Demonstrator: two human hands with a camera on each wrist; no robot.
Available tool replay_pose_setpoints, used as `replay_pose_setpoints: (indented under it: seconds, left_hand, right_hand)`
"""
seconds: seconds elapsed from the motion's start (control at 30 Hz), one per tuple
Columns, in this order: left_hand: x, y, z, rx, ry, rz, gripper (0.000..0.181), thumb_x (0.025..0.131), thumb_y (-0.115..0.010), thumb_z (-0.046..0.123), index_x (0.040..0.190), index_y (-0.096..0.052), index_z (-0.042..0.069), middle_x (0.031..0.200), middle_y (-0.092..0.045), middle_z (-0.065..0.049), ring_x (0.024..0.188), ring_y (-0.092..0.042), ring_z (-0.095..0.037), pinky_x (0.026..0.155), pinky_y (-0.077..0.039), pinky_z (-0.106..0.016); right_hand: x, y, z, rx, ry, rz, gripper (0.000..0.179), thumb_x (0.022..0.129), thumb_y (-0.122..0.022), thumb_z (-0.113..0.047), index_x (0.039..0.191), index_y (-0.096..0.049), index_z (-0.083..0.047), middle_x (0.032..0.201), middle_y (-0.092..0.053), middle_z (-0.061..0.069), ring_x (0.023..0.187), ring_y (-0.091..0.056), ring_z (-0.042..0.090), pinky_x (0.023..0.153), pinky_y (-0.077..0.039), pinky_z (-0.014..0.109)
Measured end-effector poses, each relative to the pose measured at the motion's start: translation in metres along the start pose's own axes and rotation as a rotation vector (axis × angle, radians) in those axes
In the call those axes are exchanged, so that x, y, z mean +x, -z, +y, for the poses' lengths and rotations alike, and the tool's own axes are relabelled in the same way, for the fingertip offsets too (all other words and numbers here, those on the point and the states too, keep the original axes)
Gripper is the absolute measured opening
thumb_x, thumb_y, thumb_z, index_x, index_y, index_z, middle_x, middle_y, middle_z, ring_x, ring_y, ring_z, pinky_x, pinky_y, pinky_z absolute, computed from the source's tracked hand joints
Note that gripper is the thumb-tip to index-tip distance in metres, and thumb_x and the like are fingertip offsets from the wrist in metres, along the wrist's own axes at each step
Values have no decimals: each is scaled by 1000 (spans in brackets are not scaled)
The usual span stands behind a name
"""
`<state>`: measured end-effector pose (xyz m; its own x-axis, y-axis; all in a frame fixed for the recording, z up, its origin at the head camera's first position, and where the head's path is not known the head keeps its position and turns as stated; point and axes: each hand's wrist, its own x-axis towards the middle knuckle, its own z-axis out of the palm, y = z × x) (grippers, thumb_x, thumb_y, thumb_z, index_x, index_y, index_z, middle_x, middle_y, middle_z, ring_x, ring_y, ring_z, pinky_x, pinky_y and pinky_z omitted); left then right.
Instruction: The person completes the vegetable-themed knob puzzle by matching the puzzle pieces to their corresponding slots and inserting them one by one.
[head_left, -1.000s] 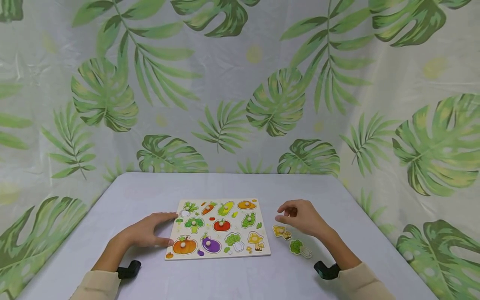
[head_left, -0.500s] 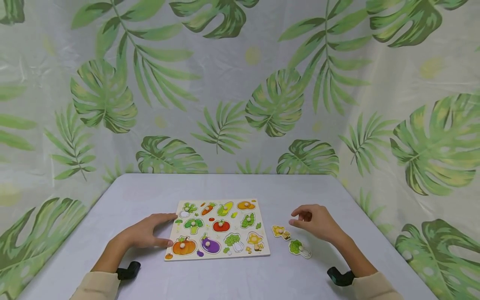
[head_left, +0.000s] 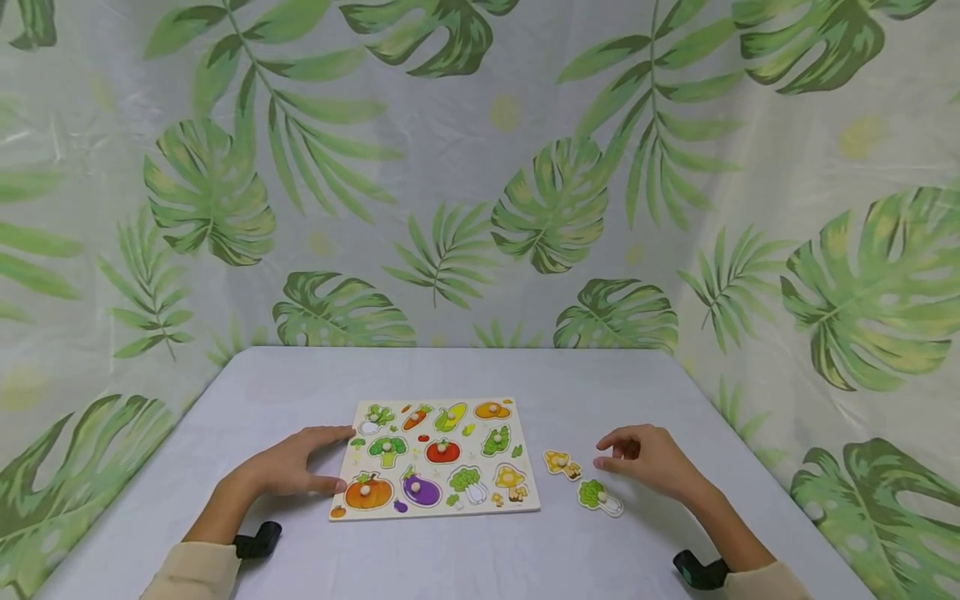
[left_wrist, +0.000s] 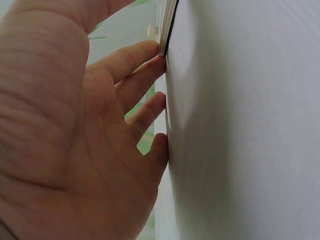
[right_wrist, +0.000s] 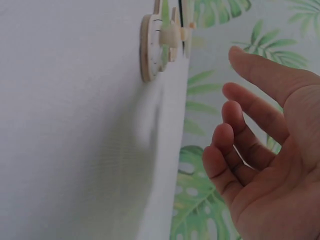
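A wooden vegetable peg puzzle board (head_left: 480, 507) lies flat on the table. My left hand (head_left: 288, 467) touches its left edge with thumb and fingers spread. In the left wrist view, the fingertips (left_wrist: 159, 47) meet the board's side. Right of the board lie two loose knobbed pieces, a mushroom piece (head_left: 558, 464) and a leafy green vegetable piece (head_left: 600, 497). My right hand (head_left: 648, 458) hovers just right of them, fingers loosely bent around nothing. In the right wrist view, the green piece (right_wrist: 147, 47) stands apart from the fingers.
Most vegetables on the board carry round knobs; the bok choy (head_left: 468, 483) and mushroom (head_left: 512, 482) spots at its lower right show none. A white-covered table (head_left: 435, 558) bears everything. Behind it hangs a leaf-patterned curtain (head_left: 450, 167).
My right hand has drawn back to the right and slightly down, away from the board and the mushroom piece. The left hand, the board and both loose pieces stay in place.
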<state>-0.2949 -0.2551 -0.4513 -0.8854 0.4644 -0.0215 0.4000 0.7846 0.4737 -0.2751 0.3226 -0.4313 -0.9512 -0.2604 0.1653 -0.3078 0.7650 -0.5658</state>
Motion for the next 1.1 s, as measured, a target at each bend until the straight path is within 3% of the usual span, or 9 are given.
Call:
replay_pose_setpoints:
  seconds: [0.37, 0.6, 1.1]
  left_hand:
    - [2, 0, -3, 5, -21, 4, 90, 82, -79, 55, 156, -46, 14, 161, -42, -21, 148, -35, -52, 115, -29, -75]
    - [2, -2, -6, 3, -5, 4, 93, 81, -79, 57, 156, -45, 14, 161, -42, -20, 148, -34, -51, 116, -29, -74]
    - [3, -2, -5, -7, 0, 4, 92, 81, -80, 55, 156, -45, 14, 161, -42, -21, 148, -34, -52, 115, -29, -76]
  right_hand:
    - [-13, -8, 9, 111, 78, -121, 28, 85, -85, -33, 103, -80, -12, 80, -65, -3, 67, -54, 6, 57, -48, 23]
    - [-17, -11, 12, 150, 83, -199, 24, 83, -87, -30, 100, -82, -14, 81, -68, -4, 68, -55, 4, 58, -48, 21]
    - [-18, -16, 21, 181, 107, -230, 18, 87, -84, -25, 99, -81, -12, 82, -70, -4, 69, -56, 2, 58, -48, 19]
